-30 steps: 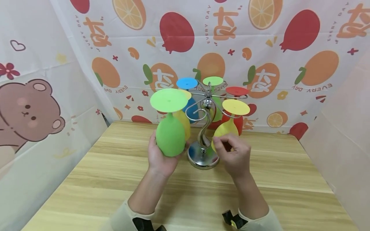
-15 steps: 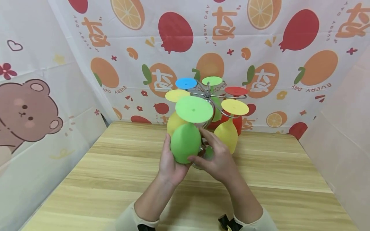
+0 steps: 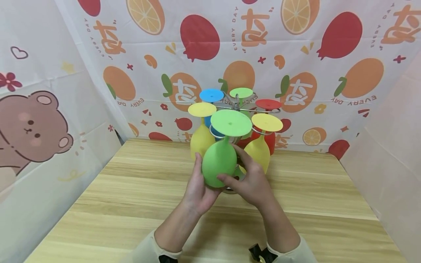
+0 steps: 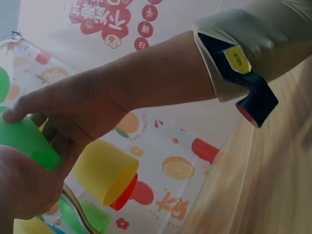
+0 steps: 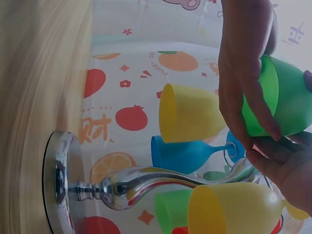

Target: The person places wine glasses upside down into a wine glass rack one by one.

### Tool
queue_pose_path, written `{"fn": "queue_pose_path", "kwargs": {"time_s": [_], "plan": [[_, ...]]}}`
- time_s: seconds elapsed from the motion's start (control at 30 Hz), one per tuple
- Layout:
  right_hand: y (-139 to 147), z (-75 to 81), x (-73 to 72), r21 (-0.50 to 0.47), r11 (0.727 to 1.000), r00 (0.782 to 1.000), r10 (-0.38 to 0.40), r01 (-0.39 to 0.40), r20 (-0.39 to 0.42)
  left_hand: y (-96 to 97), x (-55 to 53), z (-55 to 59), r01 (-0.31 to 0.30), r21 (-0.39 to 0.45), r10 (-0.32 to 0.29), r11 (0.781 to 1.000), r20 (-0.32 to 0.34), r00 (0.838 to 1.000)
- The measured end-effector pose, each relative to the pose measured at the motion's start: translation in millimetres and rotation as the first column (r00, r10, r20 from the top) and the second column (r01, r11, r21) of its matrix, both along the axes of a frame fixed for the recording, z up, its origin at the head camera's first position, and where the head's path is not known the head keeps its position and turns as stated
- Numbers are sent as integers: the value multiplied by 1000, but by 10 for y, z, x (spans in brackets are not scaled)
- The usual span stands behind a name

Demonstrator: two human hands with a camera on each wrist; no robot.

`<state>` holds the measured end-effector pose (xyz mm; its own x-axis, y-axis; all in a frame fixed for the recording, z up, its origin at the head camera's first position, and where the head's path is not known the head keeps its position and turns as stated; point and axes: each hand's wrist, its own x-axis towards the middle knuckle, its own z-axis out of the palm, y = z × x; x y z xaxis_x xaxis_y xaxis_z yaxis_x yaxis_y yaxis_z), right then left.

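Note:
A green goblet (image 3: 219, 164) is upside down in front of a chrome goblet rack (image 3: 237, 104), its round foot uppermost. My left hand (image 3: 201, 190) cups the bowl from below and the left. From the right, my right hand (image 3: 253, 182) grips the bowl, thumb on its near side. The right wrist view shows fingers of both hands around the goblet's bowl (image 5: 295, 97). Several goblets hang inverted on the rack, among them a left yellow goblet (image 3: 201, 138), a right yellow goblet (image 3: 258, 151), a blue goblet (image 5: 178, 155) and a red goblet (image 3: 268, 140).
The rack's round chrome base (image 5: 61, 180) stands on a wood-grain table (image 3: 131, 212). Behind it hangs a fruit-printed cloth (image 3: 204, 76), with a bear-printed cloth (image 3: 82, 109) to the left. Another green goblet (image 3: 241, 93) hangs at the rack's back.
My left hand has carried the green goblet rightward to the front of the rack. My right hand, earlier apart beside the right yellow goblet, has come onto the green bowl.

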<state>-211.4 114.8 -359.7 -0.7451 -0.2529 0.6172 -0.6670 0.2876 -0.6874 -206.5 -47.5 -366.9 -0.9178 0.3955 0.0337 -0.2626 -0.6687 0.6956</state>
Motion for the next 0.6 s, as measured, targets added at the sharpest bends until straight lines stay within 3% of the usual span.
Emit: {"fn": "queue_pose_path", "kwargs": {"time_s": [0.17,0.23,0.3,0.37,0.5,0.57,0.6], "plan": [[42,21,17,-26,1000,998,-11,13,63,6,-25,-12,-29,-79,26,996,-39,999],[69,32,20,-33,999,996,-26,29,89,-1,-38,-18,-66,-140,52,988,-102,993],[95,43,22,-38,998,993,-44,49,112,-23,-51,-20,-136,-215,94,967,-197,976],[121,53,19,-38,997,990,-60,65,127,-56,-63,-15,-244,-292,145,925,-322,936],[159,65,6,-16,996,988,-87,89,129,-137,-80,13,-476,-395,204,786,-561,803],[170,70,1,0,995,987,-95,96,132,-165,-84,28,-546,-408,197,731,-640,743],[175,71,-2,9,995,986,-98,98,133,-173,-85,34,-566,-410,189,715,-667,721]]}}
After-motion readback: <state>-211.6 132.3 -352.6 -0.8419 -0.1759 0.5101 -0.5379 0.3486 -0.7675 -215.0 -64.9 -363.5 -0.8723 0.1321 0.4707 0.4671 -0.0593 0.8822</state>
